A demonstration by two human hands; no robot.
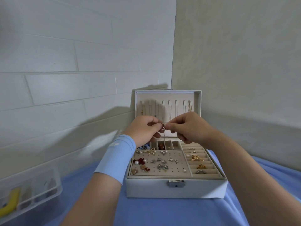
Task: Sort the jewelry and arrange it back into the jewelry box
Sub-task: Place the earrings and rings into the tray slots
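Chain (165,136), fine and silver-coloured, dangles from two sets of fingertips in front of the raised lid (197,101) of a pale jewelry box (175,190); the left hand (143,129), its wrist in a light blue sleeve (117,154), and the right hand (189,128) each pinch the piece between thumb and forefinger, the pinches almost touching; whether they work a clasp is too small to tell.

The hands hold it high, level with the lower part of the lid, probably so the loose end falls free of the small compartments (175,144) at the box's back edge and does not tangle; the row of hooks (169,103) along the lid's top already carries several necklaces, which suggests this one is bound for the same row.

Below, stud earrings sit on the perforated panel (172,167) at the box's front left, and gold rings (196,158) are tucked into the ring rolls (210,167) along its right side; sorting looks well along.

The box stands on a blue cloth (154,212), its back toward the corner of the walls; a clear plastic organiser (32,190) lies at the cloth's left edge.
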